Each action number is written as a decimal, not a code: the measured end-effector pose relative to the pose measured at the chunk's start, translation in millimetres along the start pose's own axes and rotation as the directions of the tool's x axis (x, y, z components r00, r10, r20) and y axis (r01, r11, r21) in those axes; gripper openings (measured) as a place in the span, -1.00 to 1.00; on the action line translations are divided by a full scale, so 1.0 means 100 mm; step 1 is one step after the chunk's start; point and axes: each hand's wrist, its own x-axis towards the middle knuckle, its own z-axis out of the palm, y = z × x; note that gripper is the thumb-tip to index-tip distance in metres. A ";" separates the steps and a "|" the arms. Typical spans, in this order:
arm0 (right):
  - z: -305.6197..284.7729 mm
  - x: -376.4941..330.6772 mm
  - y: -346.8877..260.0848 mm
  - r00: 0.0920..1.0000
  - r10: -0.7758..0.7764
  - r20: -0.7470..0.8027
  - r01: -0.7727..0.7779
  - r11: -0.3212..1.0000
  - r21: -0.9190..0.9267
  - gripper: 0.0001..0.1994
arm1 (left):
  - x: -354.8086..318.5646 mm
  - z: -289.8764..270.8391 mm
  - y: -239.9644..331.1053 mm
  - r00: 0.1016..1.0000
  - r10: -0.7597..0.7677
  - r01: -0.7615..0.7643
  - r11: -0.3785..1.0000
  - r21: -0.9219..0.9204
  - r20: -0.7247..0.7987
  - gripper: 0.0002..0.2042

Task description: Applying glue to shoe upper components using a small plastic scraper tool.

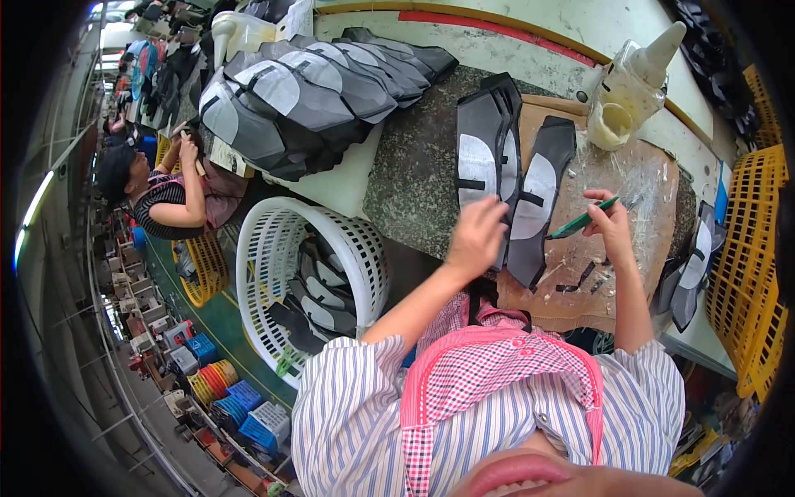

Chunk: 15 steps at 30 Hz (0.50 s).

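Observation:
My left hand (479,240) is over the lower end of a small stack of dark grey cut pieces (478,157), each with a light grey patch and a short black strip. Motion blurs its fingers, so I cannot tell if they grip anything. Just right of it, a similar single piece (542,178) lies on a glue-stained cardboard sheet (621,182). My right hand (611,230) is closed around a slim green tool (584,219), its narrow end pointing left toward that piece. Several small black strips (584,277) lie on the cardboard below.
A translucent bottle (633,87) with an open cup-like side stands beyond the cardboard. Overlapping grey pieces (315,91) pile up at the far left. A white basket (269,224) holds more pieces. Yellow baskets (749,265) stand right. Another person (170,199) works at left.

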 end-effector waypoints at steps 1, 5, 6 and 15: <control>0.04 0.01 0.01 0.999 -0.003 0.040 0.002 1.000 0.005 -0.76 | -0.07 0.12 0.05 0.999 0.032 -0.031 0.999 -0.035 0.038 -0.69; -0.02 0.02 -0.01 0.996 -0.026 0.090 0.029 0.999 -0.034 -0.78 | -0.14 0.27 0.11 0.983 0.139 -0.136 0.990 -0.032 0.122 -0.67; -0.06 0.03 0.01 0.996 -0.042 0.081 0.047 0.997 -0.066 -0.77 | -0.14 0.25 0.08 0.987 0.125 -0.125 0.992 -0.006 0.100 -0.67; -0.26 0.11 -0.05 0.976 -0.210 -0.056 0.210 0.978 -0.001 -0.80 | -0.21 0.00 -0.38 0.958 -0.275 0.286 0.919 0.271 -0.078 -0.30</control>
